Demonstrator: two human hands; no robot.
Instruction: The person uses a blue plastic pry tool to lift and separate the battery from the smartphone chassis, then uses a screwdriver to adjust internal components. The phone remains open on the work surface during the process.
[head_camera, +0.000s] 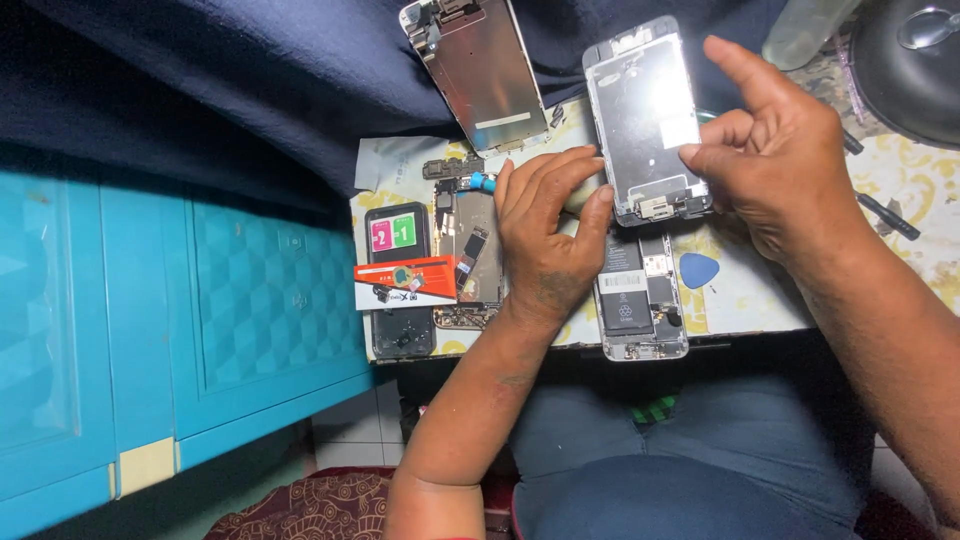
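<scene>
My right hand (775, 165) grips the right edge of a phone screen panel (645, 110), holding it upright with its metal back facing me, index finger raised. Below it lies an opened phone body (640, 300) showing a black battery. My left hand (550, 225) rests flat on the work mat, fingers spread and touching the panel's lower left corner. Left of that hand lies another opened phone frame (470, 250) with bare parts.
A second screen panel (485, 70) leans on dark cloth at the back. A black phone (398, 280) carries an orange-white small box (405, 282). A blue pick (698, 270), a black tool (890, 215), a dark round object (910, 60) and a turquoise cabinet (150, 320) surround the mat.
</scene>
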